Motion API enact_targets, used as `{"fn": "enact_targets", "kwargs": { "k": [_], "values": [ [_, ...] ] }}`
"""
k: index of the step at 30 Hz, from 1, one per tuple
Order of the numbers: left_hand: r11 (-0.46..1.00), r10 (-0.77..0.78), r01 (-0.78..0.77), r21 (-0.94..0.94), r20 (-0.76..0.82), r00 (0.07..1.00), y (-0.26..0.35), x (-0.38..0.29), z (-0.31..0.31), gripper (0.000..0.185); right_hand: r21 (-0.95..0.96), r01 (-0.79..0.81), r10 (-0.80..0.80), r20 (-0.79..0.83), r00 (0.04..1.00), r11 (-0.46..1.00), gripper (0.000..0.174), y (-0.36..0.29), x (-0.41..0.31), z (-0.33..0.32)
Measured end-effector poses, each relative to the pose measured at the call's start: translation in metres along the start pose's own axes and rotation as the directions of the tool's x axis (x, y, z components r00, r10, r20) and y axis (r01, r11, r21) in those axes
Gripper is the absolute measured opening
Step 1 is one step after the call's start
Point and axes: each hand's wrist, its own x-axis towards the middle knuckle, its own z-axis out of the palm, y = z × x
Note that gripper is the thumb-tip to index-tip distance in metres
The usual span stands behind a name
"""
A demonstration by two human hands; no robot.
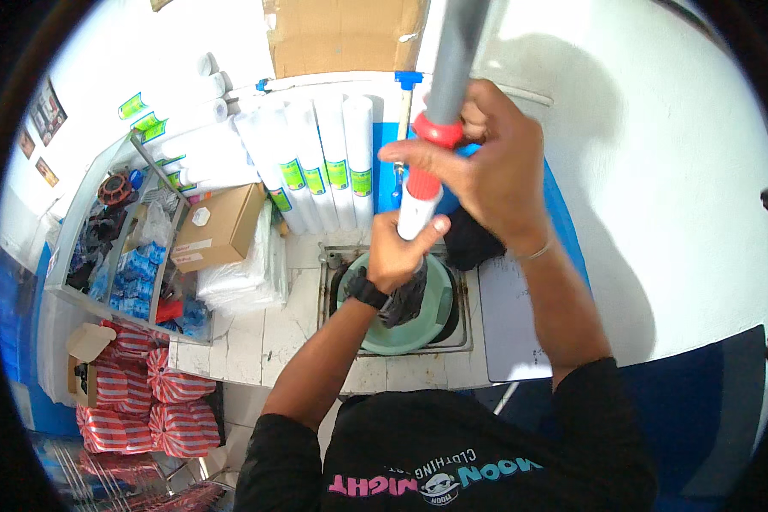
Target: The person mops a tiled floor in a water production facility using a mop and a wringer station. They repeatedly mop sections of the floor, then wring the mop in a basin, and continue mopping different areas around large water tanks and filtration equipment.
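Observation:
A telescopic pole with a grey upper tube (457,61), a red collar (436,130) and a white lower sleeve rises from the middle towards the top. My left hand (400,249), with a black watch on its wrist, is closed round the white sleeve (416,216). Higher up, my right hand (502,157) is at the red collar, its thumb stretched across the front and its fingers bent behind; how firmly it grips is unclear. Dark, blurred material (404,302) hangs below my left hand, above a pale green basin (436,320) set in the sink (467,339).
White cylindrical filter cartridges (358,147) stand against the wall. On the left are a cardboard box (221,227) on plastic-wrapped stock, a glass display case (192,333) and red-striped bundles (182,422). A black cloth-like thing (470,240) and a whiteboard (509,320) lie right of the sink.

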Motion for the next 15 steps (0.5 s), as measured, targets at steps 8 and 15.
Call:
{"fn": "enact_targets", "kwargs": {
  "k": [8, 15],
  "values": [
    [0.941, 0.319, -0.313, -0.126, 0.031, 0.947, 0.005, 0.007, 0.002, 0.056, 0.296, -0.059, 0.132, -0.232, 0.964, 0.953, 0.044, 0.020, 0.002, 0.042],
    [0.900, 0.312, -0.269, -0.343, 0.078, 0.947, 0.014, 0.014, 0.001, 0.053, 0.138, -0.123, 0.145, -0.163, 0.976, 0.983, 0.035, 0.018, 0.001, 0.047]
  ]
}}
